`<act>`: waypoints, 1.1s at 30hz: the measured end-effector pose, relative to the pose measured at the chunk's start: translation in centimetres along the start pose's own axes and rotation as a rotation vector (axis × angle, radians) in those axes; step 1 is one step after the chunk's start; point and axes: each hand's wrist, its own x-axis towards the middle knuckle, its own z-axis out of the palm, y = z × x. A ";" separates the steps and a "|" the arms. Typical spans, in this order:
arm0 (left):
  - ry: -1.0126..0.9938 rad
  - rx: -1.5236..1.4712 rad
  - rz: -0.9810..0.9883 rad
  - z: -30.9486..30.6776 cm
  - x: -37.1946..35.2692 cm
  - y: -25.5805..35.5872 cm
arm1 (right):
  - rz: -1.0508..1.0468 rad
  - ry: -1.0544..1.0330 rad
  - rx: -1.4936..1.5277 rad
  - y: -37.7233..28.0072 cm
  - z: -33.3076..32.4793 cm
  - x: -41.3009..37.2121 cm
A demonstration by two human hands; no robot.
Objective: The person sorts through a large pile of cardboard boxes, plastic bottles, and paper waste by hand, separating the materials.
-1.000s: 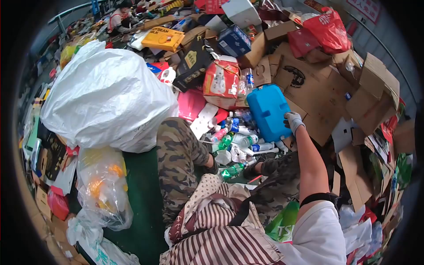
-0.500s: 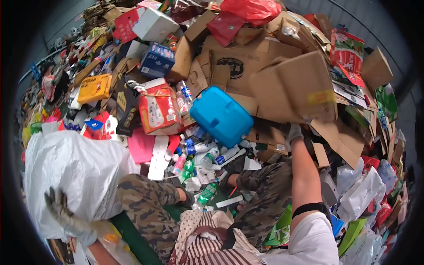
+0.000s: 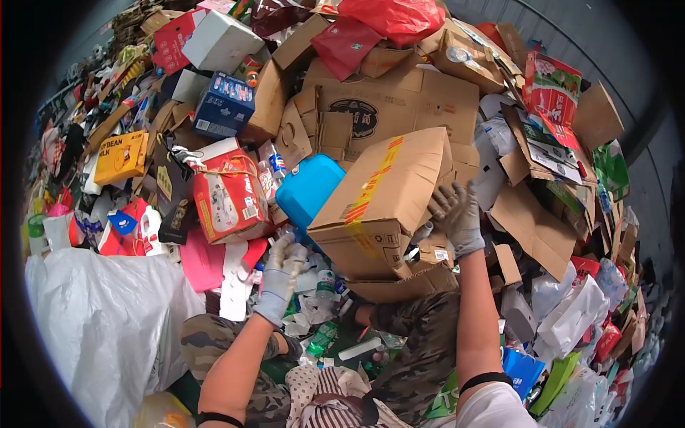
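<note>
A large brown cardboard box [image 3: 378, 196] with yellow and red tape along its top lies tilted in front of me. On its right is my right hand [image 3: 459, 214], gloved in grey, fingers spread, beside the box's end; whether it touches cannot be made out. My left hand [image 3: 280, 274], also gloved, is raised to the left of the box with its fingers apart and nothing in them. Partly covered by the box is a blue plastic case [image 3: 305, 187]. Under my left hand lie plastic bottles, among them a green bottle [image 3: 322, 338].
A red carton [image 3: 230, 192] and a dark blue box [image 3: 225, 107] lie at the left of the heap. The big white sack [image 3: 107, 314] stands at my left. Flattened cardboard [image 3: 535, 228] and plastic bags [image 3: 581, 314] pile up on the right.
The cardboard box has come down and left, turning to show its taped side and covering part of the blue case. My left hand has moved from beside the white sack towards the middle.
</note>
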 end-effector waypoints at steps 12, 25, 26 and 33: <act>0.072 -0.011 -0.308 -1.3 -2.6 -4.2 | 0.068 0.237 -0.541 12.7 11.8 2.3; 0.047 -0.022 -0.446 -4.4 -17.3 -4.5 | -0.010 -1.022 -1.453 13.9 11.1 -11.4; -0.070 -0.062 -0.497 -5.1 -19.2 -4.2 | 0.056 -1.025 -1.368 14.2 10.6 -13.1; -0.760 1.110 -0.311 -4.1 -26.0 -3.1 | 0.625 -1.157 -0.507 13.4 7.8 -25.8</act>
